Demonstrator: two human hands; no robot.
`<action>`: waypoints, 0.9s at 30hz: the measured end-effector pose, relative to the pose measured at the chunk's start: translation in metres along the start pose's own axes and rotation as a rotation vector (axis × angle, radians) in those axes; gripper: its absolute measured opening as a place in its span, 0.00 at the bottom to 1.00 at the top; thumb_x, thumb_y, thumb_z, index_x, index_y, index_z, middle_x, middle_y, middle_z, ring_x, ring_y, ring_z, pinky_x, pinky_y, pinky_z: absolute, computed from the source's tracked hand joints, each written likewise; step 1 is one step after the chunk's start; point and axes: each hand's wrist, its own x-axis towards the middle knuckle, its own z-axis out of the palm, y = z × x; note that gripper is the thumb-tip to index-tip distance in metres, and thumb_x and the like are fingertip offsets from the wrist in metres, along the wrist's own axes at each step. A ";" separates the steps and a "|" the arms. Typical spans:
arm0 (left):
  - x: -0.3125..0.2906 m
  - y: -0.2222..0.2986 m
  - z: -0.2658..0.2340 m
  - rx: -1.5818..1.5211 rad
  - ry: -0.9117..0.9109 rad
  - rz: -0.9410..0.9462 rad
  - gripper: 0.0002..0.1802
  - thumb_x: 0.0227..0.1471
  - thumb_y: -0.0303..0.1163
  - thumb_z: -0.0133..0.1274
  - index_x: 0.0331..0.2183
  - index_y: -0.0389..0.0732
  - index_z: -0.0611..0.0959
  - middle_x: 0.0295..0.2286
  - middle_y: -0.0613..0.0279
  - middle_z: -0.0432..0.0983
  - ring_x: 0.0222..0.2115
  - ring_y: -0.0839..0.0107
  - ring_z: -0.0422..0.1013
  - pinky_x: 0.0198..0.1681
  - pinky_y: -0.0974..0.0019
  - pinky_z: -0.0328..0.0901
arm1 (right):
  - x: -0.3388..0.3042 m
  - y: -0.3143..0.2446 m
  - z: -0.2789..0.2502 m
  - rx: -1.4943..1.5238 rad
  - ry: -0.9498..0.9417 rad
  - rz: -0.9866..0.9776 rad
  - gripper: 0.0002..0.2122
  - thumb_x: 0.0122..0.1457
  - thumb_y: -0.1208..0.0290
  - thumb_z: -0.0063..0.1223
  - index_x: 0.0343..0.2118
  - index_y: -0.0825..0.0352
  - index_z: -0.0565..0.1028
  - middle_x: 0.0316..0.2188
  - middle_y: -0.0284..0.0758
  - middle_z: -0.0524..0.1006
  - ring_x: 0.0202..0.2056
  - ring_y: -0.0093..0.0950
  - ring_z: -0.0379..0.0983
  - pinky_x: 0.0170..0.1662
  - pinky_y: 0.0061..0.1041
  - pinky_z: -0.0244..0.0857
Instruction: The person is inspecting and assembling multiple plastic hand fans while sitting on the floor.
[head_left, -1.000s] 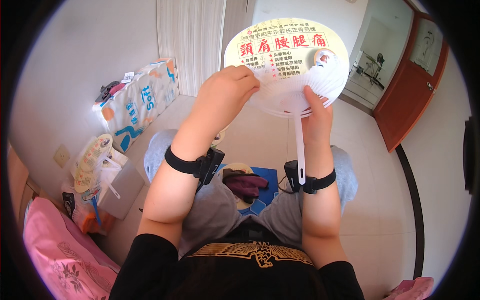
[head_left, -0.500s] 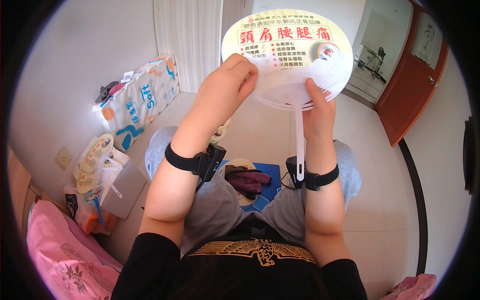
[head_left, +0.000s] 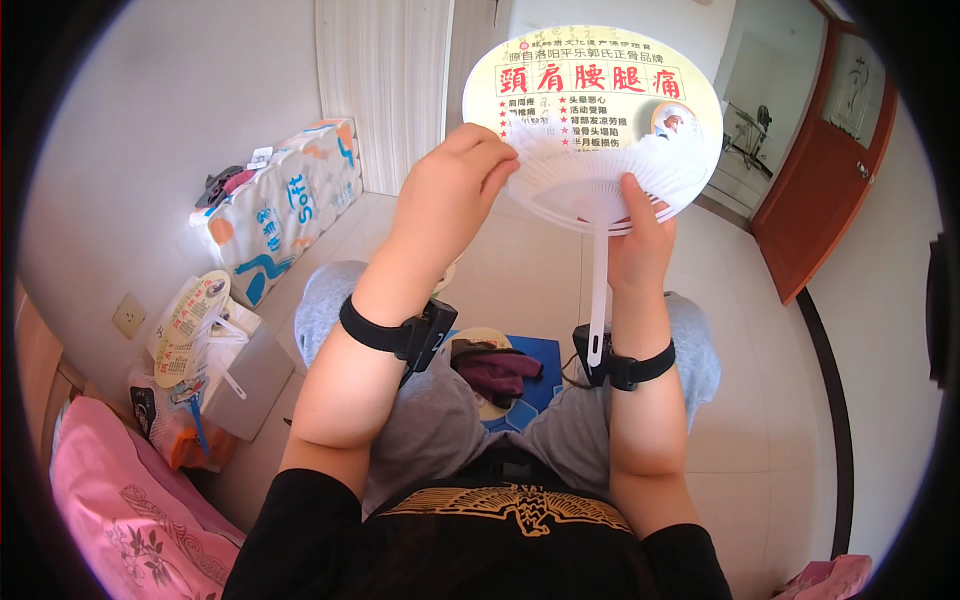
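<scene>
An oval plastic hand fan (head_left: 610, 75) is held up in front of me, its white handle hanging down past my right forearm. Printed paper covers its upper part. Lower down the paper ends in a ragged edge and the white ribs (head_left: 570, 185) lie bare. My right hand (head_left: 640, 245) grips the fan at its lower right rim, thumb on the face and the other fingers mostly behind. At the left edge, my left hand (head_left: 455, 185) is closed with thumb and fingertips pinched together against the fan. Whatever lies between those fingertips is too small to make out.
Between my knees a blue stool (head_left: 540, 365) bears dark and maroon cloth (head_left: 495, 375) over another fan. More fans (head_left: 190, 325) lie on a pale box (head_left: 240, 385) at left. A large wrapped paper pack (head_left: 290, 210) stands by the wall; a pink cover (head_left: 130, 500) is nearby.
The fan has shifted slightly right and down, with my right hand still on it. My left fingertips sit a little closer to its left edge. The whole view has moved slightly.
</scene>
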 end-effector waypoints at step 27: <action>0.003 0.003 -0.002 -0.069 0.060 -0.305 0.06 0.45 0.29 0.52 0.29 0.38 0.79 0.24 0.62 0.73 0.14 0.80 0.60 0.18 0.76 0.56 | -0.002 0.002 0.003 -0.024 -0.006 -0.069 0.16 0.53 0.79 0.45 0.46 0.73 0.63 0.41 0.36 0.69 0.41 0.24 0.67 0.45 0.23 0.60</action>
